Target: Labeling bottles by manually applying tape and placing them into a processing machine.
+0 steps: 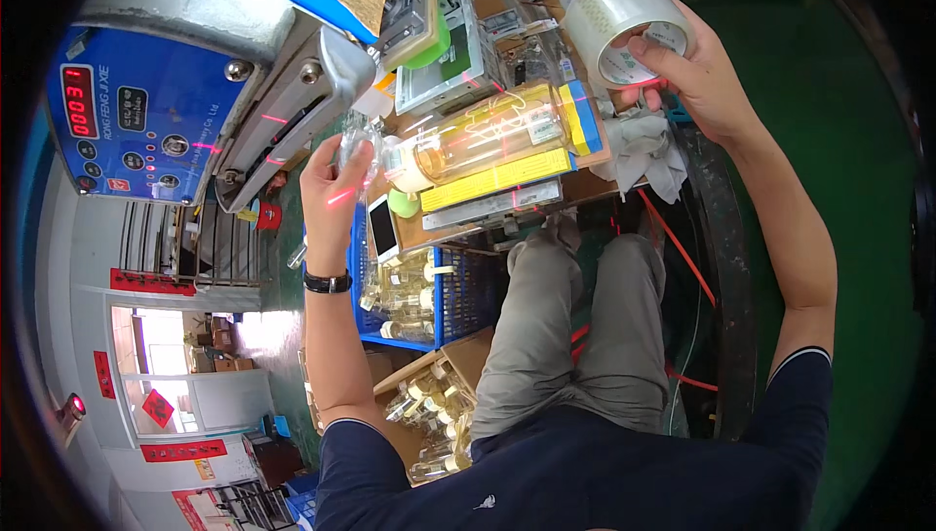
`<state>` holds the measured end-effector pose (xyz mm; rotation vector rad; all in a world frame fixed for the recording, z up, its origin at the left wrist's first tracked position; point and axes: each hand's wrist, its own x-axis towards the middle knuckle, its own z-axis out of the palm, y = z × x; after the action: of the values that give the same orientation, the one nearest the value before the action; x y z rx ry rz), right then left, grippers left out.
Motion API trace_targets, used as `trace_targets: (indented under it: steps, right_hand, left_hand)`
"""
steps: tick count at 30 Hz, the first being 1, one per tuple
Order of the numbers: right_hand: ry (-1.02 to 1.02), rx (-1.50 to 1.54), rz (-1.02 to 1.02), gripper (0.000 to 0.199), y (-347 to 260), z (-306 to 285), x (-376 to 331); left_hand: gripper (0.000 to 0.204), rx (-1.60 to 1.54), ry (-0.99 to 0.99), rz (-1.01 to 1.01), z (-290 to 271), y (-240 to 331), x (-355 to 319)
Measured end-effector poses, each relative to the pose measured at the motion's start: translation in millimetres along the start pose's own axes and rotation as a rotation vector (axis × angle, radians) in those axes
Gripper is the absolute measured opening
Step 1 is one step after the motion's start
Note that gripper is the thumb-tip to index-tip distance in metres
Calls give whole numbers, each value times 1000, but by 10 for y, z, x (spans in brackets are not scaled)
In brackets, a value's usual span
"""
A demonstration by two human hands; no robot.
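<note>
My right hand (702,68) grips a wide roll of clear packing tape (597,22), its thumb inside the core. My left hand (330,185), with a black watch on the wrist, is closed on a crumpled piece of clear plastic film (363,146). Just right of it a clear, amber-tinted bottle (487,136) lies on its side, its cream cap (405,166) toward my left hand. The bottle rests in a holder with a yellow bar (497,180) along its near side and a yellow and blue block (582,119) at its base. Red laser lines cross bottle and hand.
A blue control box (146,112) with a red display and a metal arm stand at left. A phone (382,229) lies by the holder. Below are a blue crate (468,287) and a cardboard box (468,360) of bottles. A white cloth (645,146) hangs at right.
</note>
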<state>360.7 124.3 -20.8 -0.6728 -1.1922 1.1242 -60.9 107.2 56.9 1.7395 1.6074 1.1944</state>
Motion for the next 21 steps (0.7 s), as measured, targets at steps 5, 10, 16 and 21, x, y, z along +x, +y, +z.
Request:
trace_targets:
  steps: [5,10,16,21]
  right_hand:
    - [-7,3,18,38,14,3,17]
    - [-16,18,38,37,7,-22,22]
    - [-35,-25,36,43,10,-31,38]
    - [-21,21,22,37,7,1,37]
  left_hand:
    - [32,72,-10,-29,-16,-13,-38]
    - [33,58,-37,-13,22,1,-39]
    - [32,77,-11,-36,26,41,-48]
    - [33,63,-44,-30,19,56,-44]
